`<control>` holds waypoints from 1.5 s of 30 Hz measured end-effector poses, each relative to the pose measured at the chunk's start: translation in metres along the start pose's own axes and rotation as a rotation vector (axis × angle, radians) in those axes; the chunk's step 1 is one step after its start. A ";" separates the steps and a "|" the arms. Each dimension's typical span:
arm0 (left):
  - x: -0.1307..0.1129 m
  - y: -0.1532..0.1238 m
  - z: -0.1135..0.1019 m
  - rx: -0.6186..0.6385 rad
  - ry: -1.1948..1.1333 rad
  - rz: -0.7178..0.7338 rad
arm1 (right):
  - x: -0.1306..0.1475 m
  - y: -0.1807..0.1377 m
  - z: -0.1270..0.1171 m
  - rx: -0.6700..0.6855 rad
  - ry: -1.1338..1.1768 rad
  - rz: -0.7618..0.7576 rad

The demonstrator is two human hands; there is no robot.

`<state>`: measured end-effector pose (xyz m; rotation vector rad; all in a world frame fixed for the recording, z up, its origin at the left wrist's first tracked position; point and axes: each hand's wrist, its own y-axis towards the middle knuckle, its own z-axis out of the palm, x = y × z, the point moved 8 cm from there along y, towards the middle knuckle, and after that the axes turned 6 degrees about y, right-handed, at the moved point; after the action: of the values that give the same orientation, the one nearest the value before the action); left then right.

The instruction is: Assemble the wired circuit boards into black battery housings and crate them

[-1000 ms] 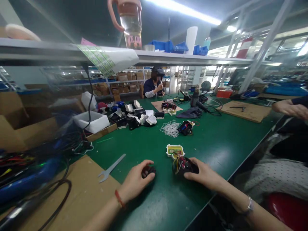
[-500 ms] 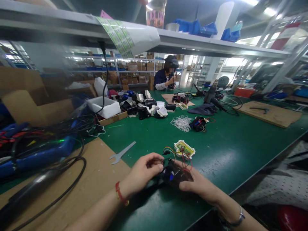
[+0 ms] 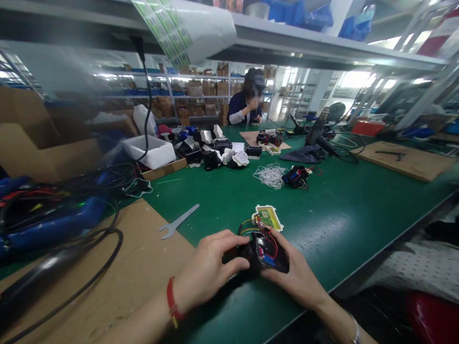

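Between my hands is a black device housing [image 3: 272,260], its open side showing blue and red parts and loose wires. My right hand [image 3: 299,272] wraps round its right side, thumb at the near edge. At its left end, my left hand [image 3: 218,260] grips the black part with thumb and fingers. Red, yellow and black wires run from the housing to a green circuit board in a white-rimmed cover [image 3: 268,217], which lies on the green table [image 3: 333,224] just beyond my hands.
Left of my hands lie a flat open-end wrench [image 3: 179,221] and a brown board [image 3: 143,267]. Farther off are a white string bundle [image 3: 270,175], another wired black unit [image 3: 297,177], piled housings [image 3: 211,157] and a white foam box [image 3: 152,150]. A co-worker [image 3: 245,102] sits across the table.
The black housing has been turned so that its open, wired side now faces up. My left hand has closed in on its left end. The view has tilted down slightly.
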<state>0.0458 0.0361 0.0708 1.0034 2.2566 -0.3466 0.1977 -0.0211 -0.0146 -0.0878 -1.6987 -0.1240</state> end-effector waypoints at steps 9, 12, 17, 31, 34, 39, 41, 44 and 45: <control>-0.021 -0.005 0.006 0.032 0.025 0.415 | 0.001 0.001 0.002 0.105 0.244 -0.037; -0.026 -0.005 0.007 0.023 -0.025 0.404 | 0.003 0.002 0.003 0.122 0.314 -0.051; -0.012 0.001 0.008 -0.001 -0.186 0.108 | 0.000 0.003 -0.001 0.049 0.292 -0.037; -0.018 -0.004 0.000 -0.153 0.189 0.192 | 0.005 0.002 -0.006 -0.028 0.238 -0.091; -0.029 -0.015 0.000 -0.330 0.389 0.375 | 0.005 0.002 -0.005 -0.026 0.249 -0.098; -0.026 -0.016 0.000 -0.394 0.394 0.319 | 0.007 0.002 -0.004 -0.008 0.276 -0.105; -0.018 -0.011 -0.003 -0.379 0.294 0.181 | 0.007 0.002 -0.004 -0.007 0.266 -0.106; -0.021 -0.010 -0.002 -0.366 0.268 0.196 | 0.005 0.002 -0.006 -0.032 0.237 -0.097; -0.025 -0.011 0.000 -0.363 0.293 0.261 | 0.005 0.002 -0.006 -0.040 0.235 -0.094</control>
<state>0.0505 0.0138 0.0869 1.1885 2.2866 0.3317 0.2034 -0.0203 -0.0087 -0.0221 -1.4660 -0.2299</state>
